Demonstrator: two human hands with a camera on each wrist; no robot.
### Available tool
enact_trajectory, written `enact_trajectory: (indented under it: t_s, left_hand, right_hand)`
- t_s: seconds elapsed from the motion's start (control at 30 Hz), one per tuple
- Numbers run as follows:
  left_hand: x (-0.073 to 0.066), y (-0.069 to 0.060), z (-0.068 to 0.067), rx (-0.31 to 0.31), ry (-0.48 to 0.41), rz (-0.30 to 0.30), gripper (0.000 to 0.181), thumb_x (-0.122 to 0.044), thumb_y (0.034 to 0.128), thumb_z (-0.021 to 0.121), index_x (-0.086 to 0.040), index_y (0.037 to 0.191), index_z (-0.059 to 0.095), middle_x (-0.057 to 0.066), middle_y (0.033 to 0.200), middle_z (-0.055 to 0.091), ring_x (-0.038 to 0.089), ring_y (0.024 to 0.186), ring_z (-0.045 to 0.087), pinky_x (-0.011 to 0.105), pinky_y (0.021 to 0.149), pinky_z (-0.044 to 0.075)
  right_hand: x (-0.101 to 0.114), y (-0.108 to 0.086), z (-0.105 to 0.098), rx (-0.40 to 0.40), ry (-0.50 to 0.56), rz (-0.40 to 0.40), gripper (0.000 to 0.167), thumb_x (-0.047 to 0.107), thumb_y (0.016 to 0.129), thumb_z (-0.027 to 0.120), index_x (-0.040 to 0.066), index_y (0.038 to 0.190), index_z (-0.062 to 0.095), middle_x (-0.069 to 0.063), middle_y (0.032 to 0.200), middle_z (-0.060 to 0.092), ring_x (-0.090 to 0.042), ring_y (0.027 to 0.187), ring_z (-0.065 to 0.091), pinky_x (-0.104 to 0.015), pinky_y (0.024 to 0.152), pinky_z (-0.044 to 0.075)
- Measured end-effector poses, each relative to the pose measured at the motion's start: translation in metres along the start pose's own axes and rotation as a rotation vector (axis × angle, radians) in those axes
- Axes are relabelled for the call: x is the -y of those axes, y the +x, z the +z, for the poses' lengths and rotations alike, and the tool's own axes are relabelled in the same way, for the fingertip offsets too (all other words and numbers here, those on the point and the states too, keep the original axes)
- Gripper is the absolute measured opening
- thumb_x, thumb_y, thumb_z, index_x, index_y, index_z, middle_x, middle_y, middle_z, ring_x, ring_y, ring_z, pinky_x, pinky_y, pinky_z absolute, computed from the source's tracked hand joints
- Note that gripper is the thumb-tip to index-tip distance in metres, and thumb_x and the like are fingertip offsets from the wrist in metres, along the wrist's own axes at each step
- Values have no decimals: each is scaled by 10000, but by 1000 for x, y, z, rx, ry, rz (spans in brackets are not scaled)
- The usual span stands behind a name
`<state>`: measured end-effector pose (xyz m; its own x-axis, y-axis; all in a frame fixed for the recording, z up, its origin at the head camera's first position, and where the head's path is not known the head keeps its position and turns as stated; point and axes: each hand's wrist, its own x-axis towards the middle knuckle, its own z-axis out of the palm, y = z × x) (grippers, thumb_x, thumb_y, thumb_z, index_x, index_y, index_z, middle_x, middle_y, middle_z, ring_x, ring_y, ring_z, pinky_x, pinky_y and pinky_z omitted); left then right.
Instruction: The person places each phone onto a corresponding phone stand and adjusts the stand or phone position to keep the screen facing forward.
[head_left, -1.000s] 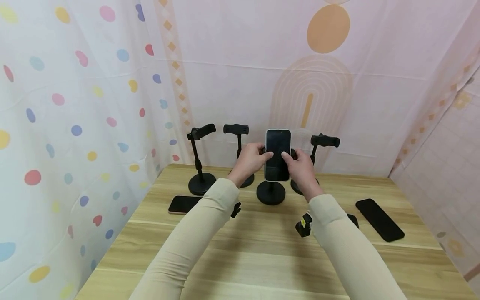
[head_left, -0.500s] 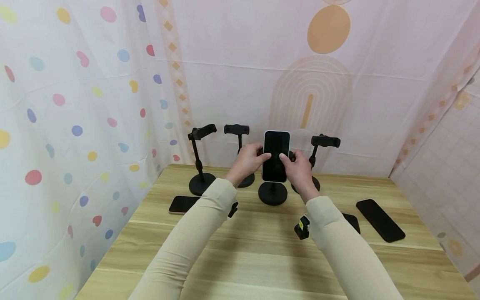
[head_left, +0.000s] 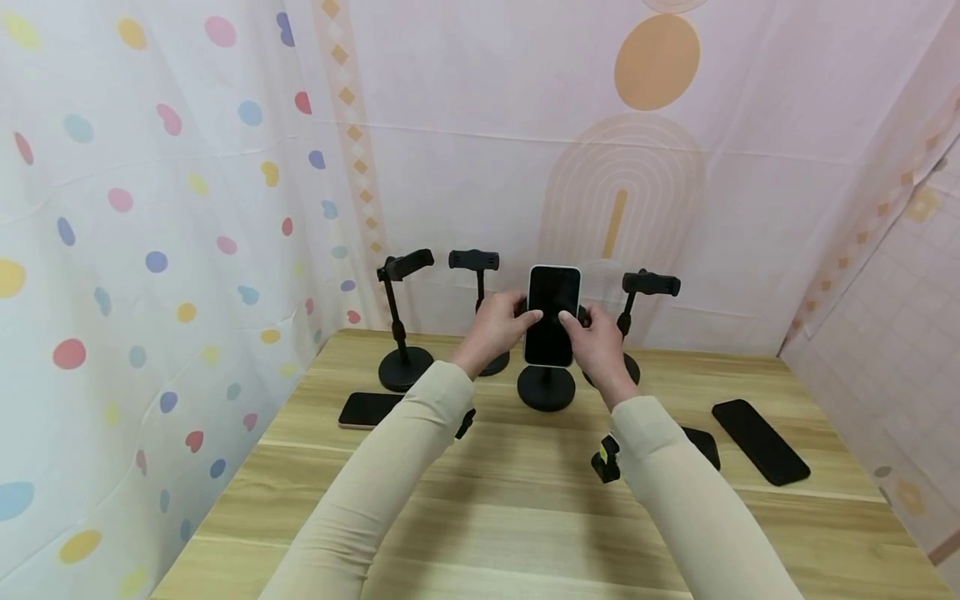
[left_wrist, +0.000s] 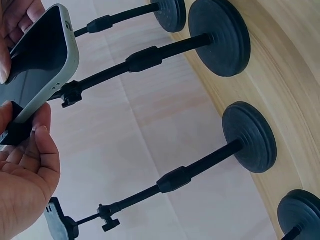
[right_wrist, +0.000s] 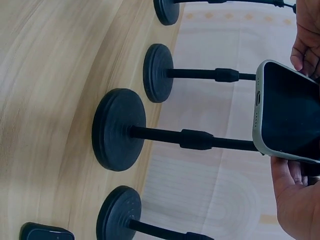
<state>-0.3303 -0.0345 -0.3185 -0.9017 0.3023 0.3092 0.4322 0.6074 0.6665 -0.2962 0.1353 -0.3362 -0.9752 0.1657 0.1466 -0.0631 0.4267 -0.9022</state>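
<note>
A smartphone [head_left: 553,337] with a pale frame stands upright in front of a black phone stand, whose round base [head_left: 546,390] shows below it. My left hand [head_left: 495,329] grips the phone's left side, thumb on the screen. Opposite, my right hand [head_left: 597,342] holds the right side, its thumb also on the screen. In the left wrist view, a black clamp end [left_wrist: 17,127] of the stand sits at the phone's edge, between the left thumb and curled fingers. The stand's pole [right_wrist: 195,139] runs behind the phone in the right wrist view. Most of the holder's clamp is hidden behind the phone.
Two phone stands stand to the left, one at the far left [head_left: 405,367] and one behind my left hand [head_left: 474,260]. Another stand [head_left: 651,283] is on the right. Phones lie on the wooden table [head_left: 510,533]: one left [head_left: 367,409], two right [head_left: 761,442] [head_left: 702,446]. Patterned curtains hang behind.
The phone and both hands have shifted slightly left and down in the head view, then stayed almost still. Both hands keep their hold on the phone.
</note>
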Motion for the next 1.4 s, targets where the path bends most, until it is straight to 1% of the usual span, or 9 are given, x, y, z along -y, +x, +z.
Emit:
enact_trajectory:
  t_s: [0.1, 0.2, 0.5, 0.7, 0.8, 0.97, 1.2, 1.4]
  left_hand:
    - [1, -1, 1, -11, 13, 12, 187, -234, 990, 637, -64, 913, 629, 31, 702, 514, 184, 645, 496, 286, 602, 396]
    - [2, -3, 2, -24, 25, 27, 185, -232, 989, 638, -66, 909, 626, 29, 702, 523, 183, 638, 497, 286, 600, 395]
    - [4, -4, 5, -40, 39, 46, 175, -216, 987, 642, -54, 1046, 671, 39, 798, 620, 187, 702, 548, 297, 662, 439]
    - [5, -6, 7, -45, 44, 61, 175, -213, 984, 645, -48, 1039, 666, 52, 845, 659, 182, 724, 581, 315, 683, 467]
    - [6, -7, 7, -44, 38, 60, 171, -212, 982, 647, -49, 1030, 666, 52, 841, 659, 180, 720, 579, 313, 683, 468]
    - [6, -8, 7, -44, 28, 51, 157, -216, 984, 645, -61, 999, 661, 38, 768, 607, 182, 676, 539, 298, 648, 433]
    - [7, -7, 7, -46, 31, 36, 182, -225, 982, 647, -75, 884, 616, 31, 670, 506, 176, 596, 477, 281, 585, 380]
    - [6, -7, 9, -56, 52, 29, 160, -235, 977, 654, -80, 942, 654, 22, 729, 578, 178, 658, 521, 291, 635, 417]
  right_hand:
    - [-1, 0, 1, -1, -9, -9, 319, 357, 1014, 577, 43, 1063, 562, -100, 924, 554, -263, 863, 519, -358, 735, 419]
    - [-2, 0, 1, 4, -19, -21, 323, 359, 1015, 576, 45, 1093, 569, -102, 941, 568, -264, 873, 526, -360, 746, 419]
    - [-7, 0, 1, 23, -40, -41, 422, 374, 1026, 546, 32, 1272, 551, -156, 1067, 613, -280, 892, 554, -371, 740, 450]
    - [-10, 1, 1, 31, -53, -51, 405, 367, 1026, 549, 31, 1252, 556, -165, 1083, 615, -281, 892, 554, -378, 747, 445]
    - [-11, 1, 0, 38, -58, -60, 398, 365, 1027, 548, 34, 1249, 559, -162, 1088, 621, -276, 893, 560, -375, 747, 445]
    - [-12, 2, 0, 53, -54, -60, 429, 382, 1029, 538, 38, 1285, 548, -167, 1110, 623, -284, 909, 568, -384, 756, 453]
    - [-11, 1, -1, 73, -56, -41, 443, 402, 1027, 533, 46, 1291, 537, -160, 1128, 606, -284, 942, 548, -396, 799, 449]
    - [-12, 0, -1, 72, -53, -36, 441, 395, 1030, 530, 45, 1297, 527, -161, 1132, 598, -286, 945, 549, -400, 799, 452]
